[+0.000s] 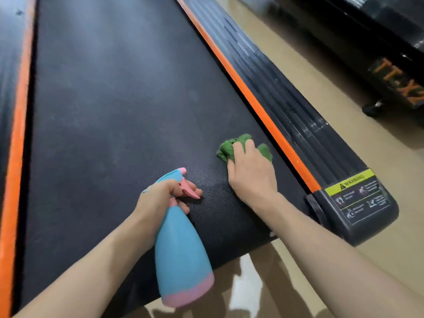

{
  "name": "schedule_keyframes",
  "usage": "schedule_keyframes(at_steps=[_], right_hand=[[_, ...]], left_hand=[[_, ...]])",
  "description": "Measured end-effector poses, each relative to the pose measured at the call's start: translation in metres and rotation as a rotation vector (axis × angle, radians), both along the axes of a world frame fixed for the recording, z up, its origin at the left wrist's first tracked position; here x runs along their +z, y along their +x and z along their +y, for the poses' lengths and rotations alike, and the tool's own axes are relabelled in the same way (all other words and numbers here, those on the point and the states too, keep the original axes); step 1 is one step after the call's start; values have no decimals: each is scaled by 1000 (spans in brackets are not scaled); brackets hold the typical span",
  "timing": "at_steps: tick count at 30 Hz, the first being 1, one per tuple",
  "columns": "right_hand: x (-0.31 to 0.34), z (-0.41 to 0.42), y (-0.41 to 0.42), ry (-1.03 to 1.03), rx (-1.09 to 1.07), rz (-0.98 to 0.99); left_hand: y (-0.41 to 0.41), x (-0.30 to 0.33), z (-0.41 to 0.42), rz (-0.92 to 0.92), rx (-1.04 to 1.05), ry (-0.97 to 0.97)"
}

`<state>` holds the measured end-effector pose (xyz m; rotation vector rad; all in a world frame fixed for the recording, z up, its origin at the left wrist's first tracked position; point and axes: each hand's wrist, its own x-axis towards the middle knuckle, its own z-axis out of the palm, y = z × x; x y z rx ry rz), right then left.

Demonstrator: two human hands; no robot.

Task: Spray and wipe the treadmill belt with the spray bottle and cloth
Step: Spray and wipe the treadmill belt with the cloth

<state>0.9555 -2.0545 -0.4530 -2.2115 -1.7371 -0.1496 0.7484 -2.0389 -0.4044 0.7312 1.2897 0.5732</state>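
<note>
The right hand [250,173] is pressing a bunched green cloth [231,149] flat against the treadmill belt [114,111]. The fingers are curling over the cloth, and it is sticking out at their 12 o'clock side. This hold is probably giving weight for rubbing near the orange strip [259,109], which is running at 3 o'clock of the cloth.

The left hand [165,196] is wrapping around the neck of the blue and pink spray bottle [181,249], at 8 o'clock from the cloth. One finger is lying at the pink trigger. The nozzle is pointing toward 1 o'clock, so the bottle seems ready for wetting the next part of the belt.

At 4 o'clock from the cloth, a yellow warning label [351,182] is sitting on the end cap. At 2 o'clock, another dark machine [394,72] is standing on the floor [298,60].
</note>
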Motion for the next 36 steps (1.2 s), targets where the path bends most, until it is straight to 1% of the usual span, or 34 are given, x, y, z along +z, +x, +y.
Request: schedule_keyframes(at_steps=[2,4,6,9,12,16,21,25,29,33,36], right_hand=[[-1,-23,-2,2,22,-20],[-2,-29,0,9,35,-49],[-2,-28,1,20,27,-66],[-3,-28,-2,18,6,-58],[-3,-26,-1,-21,10,-1],[0,-25,1,-48,41,59],[4,-25,4,-86,75,65],[3,-23,4,-74,87,69],[-3,-19,9,-32,140,26],[-4,-8,22,16,229,-16],[-5,15,31,20,296,-60]], left_hand=[[14,20,14,-41,49,25],[34,39,30,-78,76,61],[47,51,44,-35,93,105],[47,57,53,-11,200,165],[48,66,51,66,252,165],[47,68,36,129,240,170],[59,77,12,88,268,163],[70,84,14,97,332,184],[72,70,19,80,375,156],[64,44,33,-77,464,71],[57,22,46,-71,418,4]])
